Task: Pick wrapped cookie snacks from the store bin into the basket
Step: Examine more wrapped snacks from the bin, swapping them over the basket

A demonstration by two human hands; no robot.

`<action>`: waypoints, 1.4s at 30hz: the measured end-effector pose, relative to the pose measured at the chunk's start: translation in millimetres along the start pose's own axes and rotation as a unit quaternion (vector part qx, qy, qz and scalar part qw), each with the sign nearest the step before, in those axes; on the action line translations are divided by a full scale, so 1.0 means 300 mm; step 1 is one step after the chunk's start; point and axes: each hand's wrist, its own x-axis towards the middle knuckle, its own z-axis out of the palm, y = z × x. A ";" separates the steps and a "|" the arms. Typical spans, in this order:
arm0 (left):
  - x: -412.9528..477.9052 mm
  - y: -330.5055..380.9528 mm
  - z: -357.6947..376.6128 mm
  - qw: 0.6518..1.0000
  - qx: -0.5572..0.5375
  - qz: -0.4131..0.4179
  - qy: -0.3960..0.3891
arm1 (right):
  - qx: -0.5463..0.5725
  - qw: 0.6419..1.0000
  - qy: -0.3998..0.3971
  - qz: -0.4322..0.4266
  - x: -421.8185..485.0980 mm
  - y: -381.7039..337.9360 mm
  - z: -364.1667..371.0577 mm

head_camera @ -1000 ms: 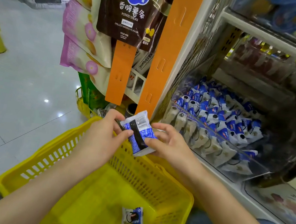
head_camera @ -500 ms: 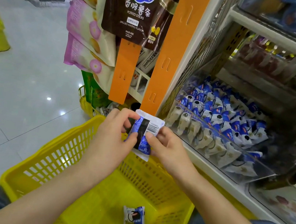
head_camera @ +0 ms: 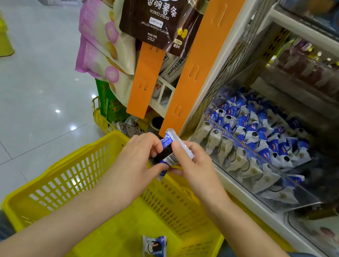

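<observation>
The clear store bin (head_camera: pixel 256 146), heaped with blue-and-white packets, stands just right of the right hand (head_camera: pixel 198 171). The yellow basket (head_camera: pixel 68 181) sits below both hands. The left hand (head_camera: pixel 137 158) and the right hand together pinch one wrapped cookie snack (head_camera: pixel 168 153) above the basket's far rim. A second snack (head_camera: pixel 154 247) lies on the basket floor beneath them.

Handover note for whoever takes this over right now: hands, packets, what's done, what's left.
Left hand and right hand: both pinch one wrapped cookie packet, held above the far rim of the yellow basket.
Done: one loose packet lies on the basket floor.
Left: drop the held packet in, then probably pick more from the clear store bin, which holds many.
</observation>
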 end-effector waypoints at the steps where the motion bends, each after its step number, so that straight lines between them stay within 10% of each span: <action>1: -0.001 0.001 -0.001 1.000 0.011 0.005 -0.007 | -0.025 1.000 -0.010 -0.001 0.003 -0.004 -0.003; 8: 0.008 -0.005 -0.043 0.982 0.139 0.124 -0.019 | -0.054 0.998 -0.041 0.013 0.016 -0.027 -0.020; 21: 0.027 -0.009 0.014 0.990 -0.116 -0.039 0.065 | -0.010 0.999 -0.021 -0.030 0.011 0.016 0.016; 42: 0.127 0.116 0.083 0.986 -0.161 0.049 0.019 | -0.003 0.986 0.122 -0.109 -0.031 -0.036 -0.114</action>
